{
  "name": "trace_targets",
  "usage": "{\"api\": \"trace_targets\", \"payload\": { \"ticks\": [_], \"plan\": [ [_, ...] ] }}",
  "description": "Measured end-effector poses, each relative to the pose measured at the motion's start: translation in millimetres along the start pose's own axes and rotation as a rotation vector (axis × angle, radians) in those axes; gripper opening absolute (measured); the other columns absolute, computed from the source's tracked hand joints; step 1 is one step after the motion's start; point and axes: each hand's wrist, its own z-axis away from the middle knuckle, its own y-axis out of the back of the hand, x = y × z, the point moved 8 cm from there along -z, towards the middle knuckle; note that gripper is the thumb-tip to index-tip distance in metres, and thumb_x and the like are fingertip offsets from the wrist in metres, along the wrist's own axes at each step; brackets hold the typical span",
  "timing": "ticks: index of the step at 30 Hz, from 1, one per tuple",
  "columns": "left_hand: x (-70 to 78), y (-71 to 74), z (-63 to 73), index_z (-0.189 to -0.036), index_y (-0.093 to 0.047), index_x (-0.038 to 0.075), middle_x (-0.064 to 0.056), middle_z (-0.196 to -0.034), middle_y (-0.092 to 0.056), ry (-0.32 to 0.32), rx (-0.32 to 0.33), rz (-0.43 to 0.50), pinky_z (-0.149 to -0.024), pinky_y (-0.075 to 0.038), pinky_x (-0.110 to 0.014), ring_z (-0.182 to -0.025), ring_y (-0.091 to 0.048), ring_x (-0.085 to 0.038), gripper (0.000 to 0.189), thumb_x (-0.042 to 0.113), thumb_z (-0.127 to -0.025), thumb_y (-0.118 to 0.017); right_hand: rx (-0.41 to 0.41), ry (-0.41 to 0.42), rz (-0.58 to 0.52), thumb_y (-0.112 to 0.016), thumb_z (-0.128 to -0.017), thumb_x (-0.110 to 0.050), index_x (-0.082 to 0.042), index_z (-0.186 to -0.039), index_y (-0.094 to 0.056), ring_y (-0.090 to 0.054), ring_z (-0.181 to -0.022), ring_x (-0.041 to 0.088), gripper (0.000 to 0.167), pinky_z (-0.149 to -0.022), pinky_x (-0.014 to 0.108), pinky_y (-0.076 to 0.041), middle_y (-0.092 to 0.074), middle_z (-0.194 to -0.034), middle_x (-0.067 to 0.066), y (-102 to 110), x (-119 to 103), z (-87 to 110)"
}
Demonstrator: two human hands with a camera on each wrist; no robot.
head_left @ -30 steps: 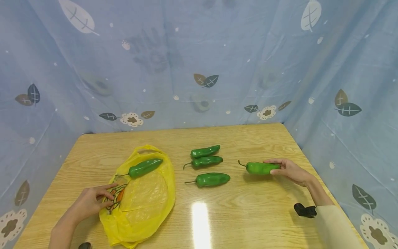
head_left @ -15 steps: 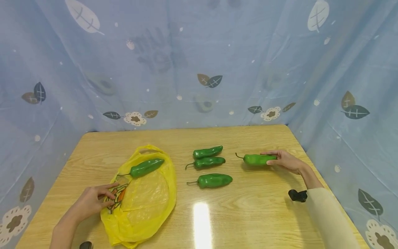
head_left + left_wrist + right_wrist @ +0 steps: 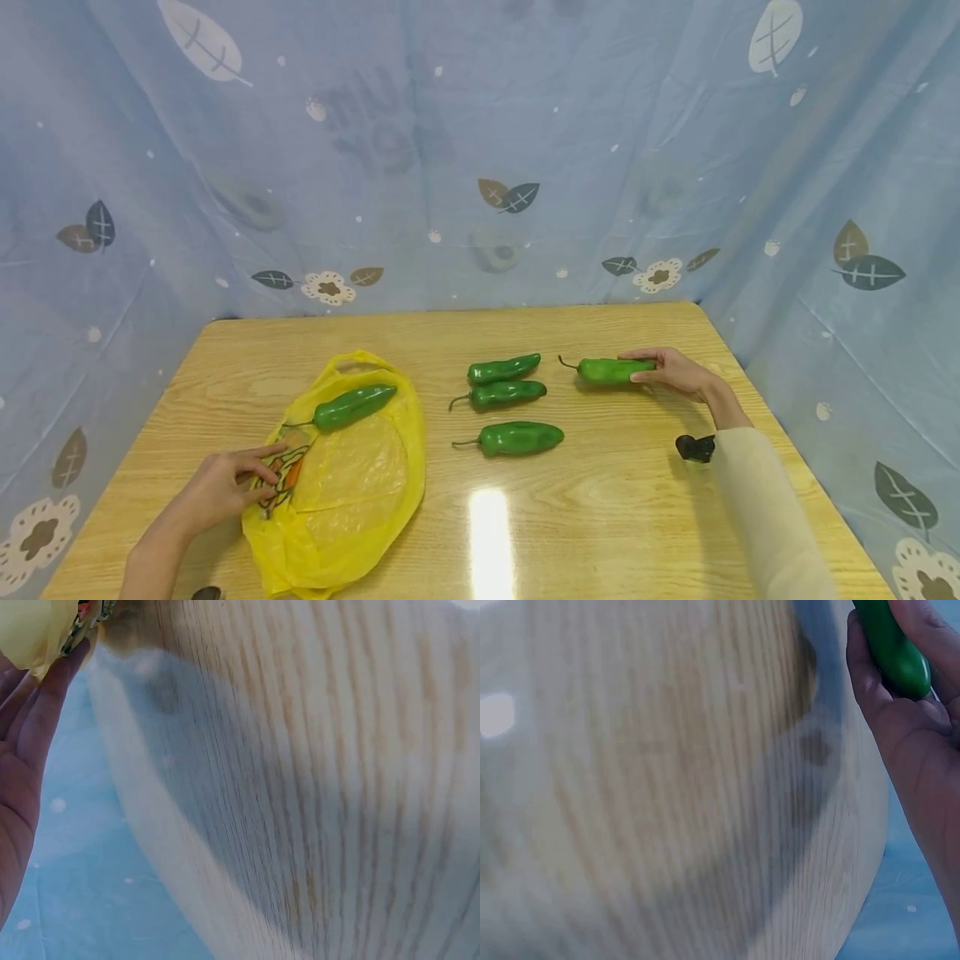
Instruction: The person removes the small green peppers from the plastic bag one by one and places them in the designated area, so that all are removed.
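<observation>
My right hand (image 3: 675, 372) holds a green pepper (image 3: 603, 372) by its blunt end, thumb and fingers on either side, its stem pointing left. In the right wrist view that pepper (image 3: 896, 652) lies across the fingers. On the left, my left hand (image 3: 217, 492) grips the near-left edge of a yellow plastic bag (image 3: 352, 525), which lies spread with its mouth wide. A pepper (image 3: 354, 407) rests in the bag's far part. Between the hands lie three more peppers: one at the back (image 3: 504, 368), one just before it (image 3: 507, 394), and one nearer (image 3: 519, 438).
The wooden tabletop (image 3: 600, 517) carries a bright glare streak (image 3: 489, 533) in front. A blue leaf-print curtain (image 3: 420, 167) surrounds its back and sides. Small black wrist-worn devices (image 3: 695, 448) show by the forearms.
My right hand has carried its pepper left and toward the back of the table. The left hand stays at the bag's edge, and the other peppers lie as before.
</observation>
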Motion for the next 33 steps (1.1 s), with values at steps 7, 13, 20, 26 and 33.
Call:
{"api": "trace_targets", "payload": {
  "ticks": [7, 13, 20, 26, 33],
  "plan": [
    [0.7, -0.5, 0.3, -0.078, -0.072, 0.025, -0.018, -0.122, -0.063, -0.005, -0.011, 0.009, -0.078, -0.058, -0.026, -0.107, -0.059, -0.042, 0.024, 0.003, -0.071, -0.081, 0.005, -0.008, 0.029, -0.061, -0.094, -0.004, 0.012, -0.142, -0.034, -0.061, -0.098, 0.009, 0.058, -0.082, 0.028, -0.056, -0.030, -0.144, 0.035, 7, -1, -16.6],
    [0.5, -3.1, -0.9, -0.079, -0.073, 0.025, -0.018, -0.123, -0.063, -0.011, -0.027, 0.015, -0.079, -0.057, -0.023, -0.108, -0.059, -0.042, 0.023, 0.005, -0.072, -0.080, 0.005, -0.036, 0.068, -0.063, -0.092, -0.004, 0.011, -0.141, -0.036, -0.058, -0.100, 0.006, 0.058, -0.083, 0.026, -0.054, -0.027, -0.147, 0.034, 10, 0, -25.6],
    [-0.8, -5.3, -0.7, -0.081, -0.073, 0.023, -0.021, -0.125, -0.061, 0.008, -0.069, 0.057, -0.081, -0.058, -0.033, -0.110, -0.056, -0.045, 0.019, 0.007, -0.074, -0.079, 0.015, -0.032, 0.170, -0.064, -0.092, -0.005, 0.008, -0.140, -0.042, -0.056, -0.103, 0.011, 0.054, -0.084, 0.029, -0.054, -0.034, -0.145, 0.032, 9, -9, -37.3],
    [-1.5, -5.6, -2.0, -0.083, -0.073, 0.022, -0.022, -0.127, -0.059, 0.028, -0.090, 0.075, -0.083, -0.057, -0.037, -0.112, -0.054, -0.046, 0.017, 0.007, -0.076, -0.078, 0.009, -0.034, 0.126, -0.063, -0.091, -0.001, 0.009, -0.139, -0.042, -0.057, -0.100, 0.009, 0.053, -0.083, 0.027, -0.054, -0.032, -0.145, 0.032, 9, -13, -48.0],
    [-0.6, -3.0, -4.9, -0.082, -0.073, 0.023, -0.021, -0.127, -0.060, 0.018, -0.082, 0.046, -0.082, -0.057, -0.037, -0.111, -0.056, -0.045, 0.018, 0.007, -0.075, -0.079, 0.011, -0.006, 0.135, -0.065, -0.091, -0.005, 0.007, -0.142, -0.040, -0.057, -0.109, 0.014, 0.058, -0.087, 0.024, -0.053, -0.034, -0.146, 0.029, 12, -13, -53.6]
  ]
}}
